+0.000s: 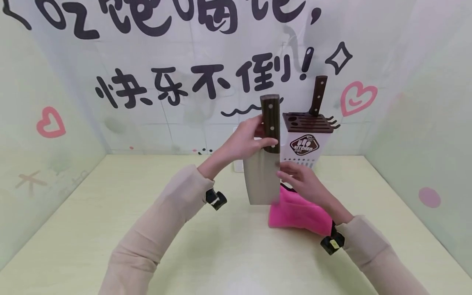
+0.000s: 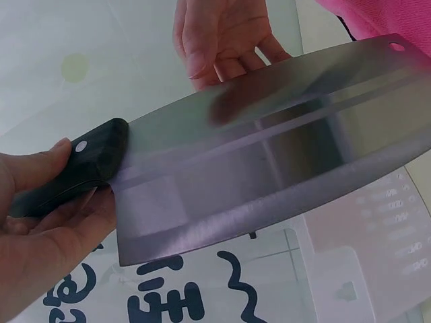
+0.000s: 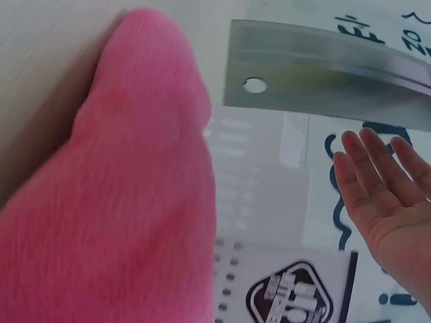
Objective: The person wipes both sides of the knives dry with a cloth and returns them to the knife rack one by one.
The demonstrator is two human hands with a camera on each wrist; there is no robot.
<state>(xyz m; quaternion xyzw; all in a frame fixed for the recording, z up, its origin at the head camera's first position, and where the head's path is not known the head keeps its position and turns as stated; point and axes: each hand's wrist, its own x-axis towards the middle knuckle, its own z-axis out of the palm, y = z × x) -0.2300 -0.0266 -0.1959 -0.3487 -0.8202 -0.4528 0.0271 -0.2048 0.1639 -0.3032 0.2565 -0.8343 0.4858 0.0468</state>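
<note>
A cleaver (image 1: 262,180) with a dark riveted handle hangs blade down in front of me. My left hand (image 1: 241,140) grips it by the handle, thumb along one side. My right hand (image 1: 301,179) is beside the blade's right edge, fingers extended and palm showing in the right wrist view. Whether its fingertips touch the metal, I cannot tell. Near the blade's end is a small hole (image 3: 255,85). Below the right hand a pink cloth (image 1: 300,215) rests on the table, with a black edge or loop partly hidden.
A white knife holder (image 1: 300,152) with a brown slotted top stands behind, at the right. One dark knife handle (image 1: 318,94) sticks up from it, and hooks (image 1: 333,122) project from its side. Walls with lettering and hearts enclose the pale table (image 1: 206,254).
</note>
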